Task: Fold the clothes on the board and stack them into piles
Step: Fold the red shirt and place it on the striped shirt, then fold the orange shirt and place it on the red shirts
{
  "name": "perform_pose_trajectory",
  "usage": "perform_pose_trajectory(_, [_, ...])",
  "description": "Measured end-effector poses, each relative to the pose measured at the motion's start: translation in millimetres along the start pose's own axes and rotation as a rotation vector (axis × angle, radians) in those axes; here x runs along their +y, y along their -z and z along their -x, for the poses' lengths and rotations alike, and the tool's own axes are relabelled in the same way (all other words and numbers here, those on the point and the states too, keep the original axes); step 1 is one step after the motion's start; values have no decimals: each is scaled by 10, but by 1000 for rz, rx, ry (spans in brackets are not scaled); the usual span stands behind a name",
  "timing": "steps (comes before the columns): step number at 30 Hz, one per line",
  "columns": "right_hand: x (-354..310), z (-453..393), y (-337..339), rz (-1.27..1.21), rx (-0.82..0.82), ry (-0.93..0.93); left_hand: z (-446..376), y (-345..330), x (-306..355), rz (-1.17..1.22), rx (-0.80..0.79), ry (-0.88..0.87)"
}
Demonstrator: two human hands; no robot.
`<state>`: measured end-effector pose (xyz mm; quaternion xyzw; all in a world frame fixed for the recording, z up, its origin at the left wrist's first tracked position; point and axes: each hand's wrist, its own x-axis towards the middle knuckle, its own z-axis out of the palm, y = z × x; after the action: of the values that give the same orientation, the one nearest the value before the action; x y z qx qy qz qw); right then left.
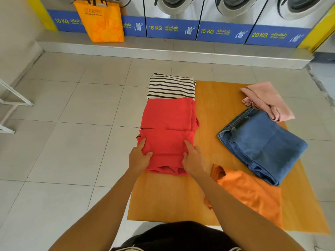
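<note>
A red garment point(168, 124) lies lengthwise on the left side of the orange-brown board point(206, 109), partly folded, its near end doubled over. My left hand point(138, 156) grips the left edge of that near fold. My right hand point(193, 158) grips its right edge. Beyond the red garment sits a folded black-and-white striped top point(171, 86). On the right of the board lie folded blue jeans point(261, 145), a crumpled pink garment point(266, 100) behind them, and an unfolded orange shirt point(252, 192) near me.
The board lies on a pale tiled floor point(72, 124). A row of washing machines point(174, 15) stands on a raised step at the back, with an orange shopping bag point(101, 22) leaning against them. A white metal frame point(10, 102) is at the far left.
</note>
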<state>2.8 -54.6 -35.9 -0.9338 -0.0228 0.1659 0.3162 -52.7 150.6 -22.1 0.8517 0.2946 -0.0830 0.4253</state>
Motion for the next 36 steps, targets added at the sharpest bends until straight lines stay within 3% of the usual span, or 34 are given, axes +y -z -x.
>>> perform_pose_trajectory(6, [109,-68,-60,19,-45,-31,-118,7,-36,-2,-8,31])
perform_pose_trajectory(10, [125,24,13,-25,-10,-17,-1,-27,121,11,132,19])
perform_pose_trajectory(13, [171,196,124,-92,85,-21,223,-136,286,8,222,-50])
perform_pose_trajectory(21, [649,818,584,-166,377,-95,535,-572,782,-244,238,-227])
perform_pose_trajectory(23, [831,947,733,-168,421,-155,594,-676,931,-227,178,-272])
perform_pose_trajectory(26, [1115,1139,946,-182,464,-242,751,-969,1111,-114,-100,-332])
perform_pose_trajectory(29, [1426,1289,1094,-182,484,-303,951,-1402,1171,-182,-396,-447])
perform_pose_trajectory(31, [1614,1356,1184,-157,500,-331,1073,-1687,1181,-238,-521,-395])
perform_pose_trajectory(33, [1770,1403,1268,-127,496,-360,1167,-1893,1168,-322,-509,-304])
perform_pose_trajectory(36, [1969,1432,1352,-52,395,-495,1255,-2045,1161,-362,-365,-242])
